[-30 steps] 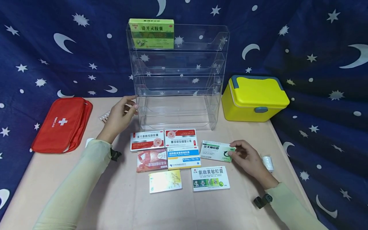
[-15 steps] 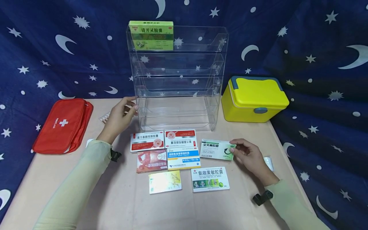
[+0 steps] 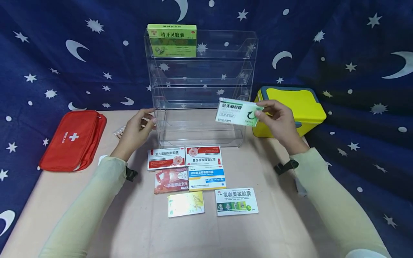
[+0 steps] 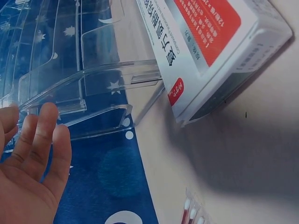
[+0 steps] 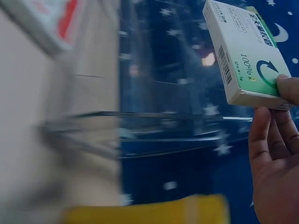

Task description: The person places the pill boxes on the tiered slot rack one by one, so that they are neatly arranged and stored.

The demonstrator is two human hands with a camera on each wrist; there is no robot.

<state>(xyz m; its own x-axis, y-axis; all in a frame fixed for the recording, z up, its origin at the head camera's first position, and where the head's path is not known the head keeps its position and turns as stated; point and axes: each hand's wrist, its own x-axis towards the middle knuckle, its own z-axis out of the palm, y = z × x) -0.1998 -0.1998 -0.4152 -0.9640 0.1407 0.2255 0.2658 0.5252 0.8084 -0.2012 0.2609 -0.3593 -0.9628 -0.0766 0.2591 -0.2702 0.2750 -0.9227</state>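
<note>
green-and-white box (image 3: 237, 111) held in front of the clear rack (image 3: 206, 137)

the right hand (image 3: 280, 122) has its grip clamped on the box's right end, fingers partly hidden behind it, and covers part of a yellow case (image 3: 305, 106); the left hand (image 3: 137, 129) has its grip apart at the rack's left edge, contact hard to tell. glare washes out print on a yellowish box (image 3: 186, 204), and the right sleeve (image 3: 335, 204) half hides a small pale object (image 3: 301, 188). the desk (image 3: 145, 233) is pale pink, backed by blue cloth (image 3: 106, 28) with moons and stars
</note>
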